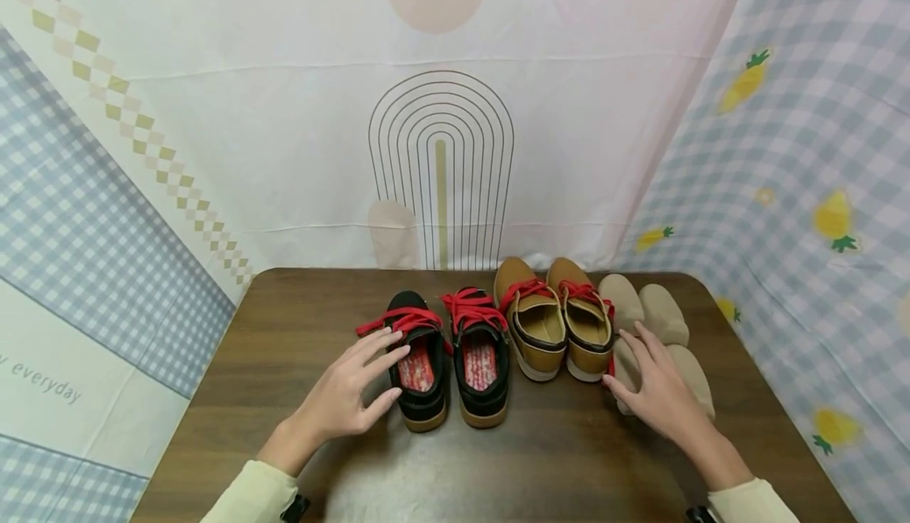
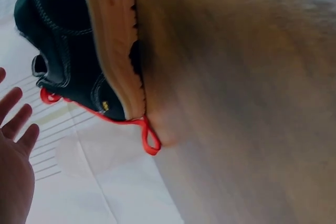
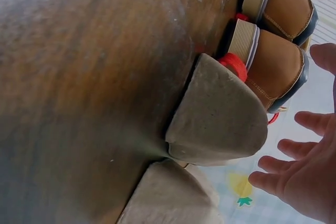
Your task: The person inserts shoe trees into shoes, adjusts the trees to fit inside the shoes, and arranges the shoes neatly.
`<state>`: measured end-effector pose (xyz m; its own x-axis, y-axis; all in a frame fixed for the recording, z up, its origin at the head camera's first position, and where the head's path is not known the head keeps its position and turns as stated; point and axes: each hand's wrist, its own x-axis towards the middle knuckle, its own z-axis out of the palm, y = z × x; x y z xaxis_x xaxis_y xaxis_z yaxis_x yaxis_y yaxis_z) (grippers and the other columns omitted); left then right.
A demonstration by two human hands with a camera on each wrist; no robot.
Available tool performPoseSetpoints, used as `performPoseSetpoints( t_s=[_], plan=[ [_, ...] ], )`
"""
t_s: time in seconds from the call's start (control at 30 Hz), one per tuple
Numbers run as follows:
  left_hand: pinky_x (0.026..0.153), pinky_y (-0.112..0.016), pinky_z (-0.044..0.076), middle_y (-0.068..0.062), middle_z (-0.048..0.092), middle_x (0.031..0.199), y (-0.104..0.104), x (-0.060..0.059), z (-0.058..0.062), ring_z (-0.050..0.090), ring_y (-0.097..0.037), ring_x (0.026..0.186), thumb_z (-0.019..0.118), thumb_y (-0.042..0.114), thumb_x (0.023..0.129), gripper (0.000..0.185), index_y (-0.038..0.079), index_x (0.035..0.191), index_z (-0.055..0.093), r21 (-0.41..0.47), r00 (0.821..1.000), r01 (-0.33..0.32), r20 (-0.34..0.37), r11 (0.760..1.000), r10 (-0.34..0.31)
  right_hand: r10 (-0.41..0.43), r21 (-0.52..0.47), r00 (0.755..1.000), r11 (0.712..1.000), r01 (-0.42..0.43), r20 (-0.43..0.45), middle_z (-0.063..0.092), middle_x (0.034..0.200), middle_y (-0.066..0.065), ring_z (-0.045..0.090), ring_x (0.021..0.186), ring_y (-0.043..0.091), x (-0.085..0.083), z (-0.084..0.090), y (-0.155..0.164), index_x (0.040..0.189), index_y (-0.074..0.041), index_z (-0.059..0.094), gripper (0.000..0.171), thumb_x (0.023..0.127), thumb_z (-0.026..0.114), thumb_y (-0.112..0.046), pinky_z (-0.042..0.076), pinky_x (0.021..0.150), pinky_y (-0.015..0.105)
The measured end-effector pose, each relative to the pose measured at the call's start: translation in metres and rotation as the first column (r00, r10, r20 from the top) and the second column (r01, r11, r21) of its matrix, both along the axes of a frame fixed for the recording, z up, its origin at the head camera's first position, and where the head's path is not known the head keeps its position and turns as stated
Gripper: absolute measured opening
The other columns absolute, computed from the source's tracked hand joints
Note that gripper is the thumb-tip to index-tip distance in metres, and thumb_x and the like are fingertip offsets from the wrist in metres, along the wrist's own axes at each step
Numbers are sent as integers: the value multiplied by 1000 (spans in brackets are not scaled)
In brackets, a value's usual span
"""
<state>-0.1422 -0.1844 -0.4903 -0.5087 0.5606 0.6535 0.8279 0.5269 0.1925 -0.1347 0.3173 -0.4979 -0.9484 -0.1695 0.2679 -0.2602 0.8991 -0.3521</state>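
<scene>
A pair of black shoes with loose red laces stands on the wooden table. My left hand [image 1: 348, 393] hovers beside the left black shoe [image 1: 424, 411], fingers spread and holding nothing. Its mate, the right black shoe [image 1: 485, 408], is just to the right. Two tan shoes [image 1: 539, 355] with red laces stand side by side further right. Over several beige rounded shoe-shaped forms [image 1: 664, 314] is my right hand [image 1: 661, 389], its fingers apart. The right wrist view shows a gap between that hand [image 3: 310, 182] and the nearest beige form [image 3: 220, 114].
The brown table [image 1: 284, 341] has its back edge against a white patterned cloth [image 1: 298, 152]. Blue checked cloth [image 1: 768, 191] with pineapples hangs on the right, another checked cloth [image 1: 78, 167] on the left. All the footwear stands along the table's back half.
</scene>
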Motion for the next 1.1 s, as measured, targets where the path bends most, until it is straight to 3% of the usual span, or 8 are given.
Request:
performPoseSetpoints(
  t_s=[0.23,0.57,0.77,1.1],
  plan=[
    [119,-34,40,-19,65,135,4,6,-10,62,-40,125,64,26,99,41,5,134,67,52,994,89,-66,995,-85,-53,-74,993,995,61,109,28,161,32,35,138,61,7,-2,3,152,0,42,83,89,80,-38,35,100,78],
    [107,-38,53,-19,71,121,10,8,-26,67,-39,113,70,9,92,26,-1,116,75,118,982,158,-123,980,-143,-70,-97,987,992,85,144,28,160,34,34,139,61,8,-11,7,153,0,40,84,89,81,-35,35,101,78],
    [99,-40,57,-15,74,113,13,8,-31,70,-37,106,74,4,89,23,0,111,76,169,978,184,-132,968,-163,-89,-96,987,990,102,134,30,157,37,34,139,61,10,-17,7,151,2,42,81,87,83,-26,37,101,77],
    [95,-37,58,-14,74,103,16,7,-33,70,-33,100,74,2,89,14,0,103,74,167,983,161,-118,973,-142,-83,-56,996,995,84,19,39,145,44,44,125,64,15,-24,5,135,11,53,68,81,86,-12,42,96,75]
  ],
)
